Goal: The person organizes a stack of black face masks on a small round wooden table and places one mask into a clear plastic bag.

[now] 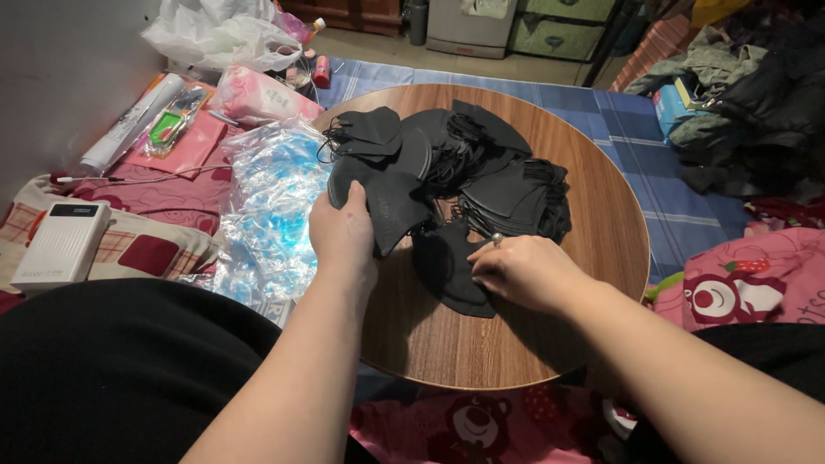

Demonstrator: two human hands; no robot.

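A heap of black face masks lies on a round wooden table. My left hand grips one folded black mask at the heap's near left side. My right hand, with a ring on one finger, presses its fingertips on another black mask lying flat on the table in front of the heap. Both forearms reach in from the bottom of the view.
A pile of clear plastic wrappers with blue print lies left of the table. A white power bank rests on bedding at far left. Pink packets and white bags sit behind. Dark clothes are piled at right.
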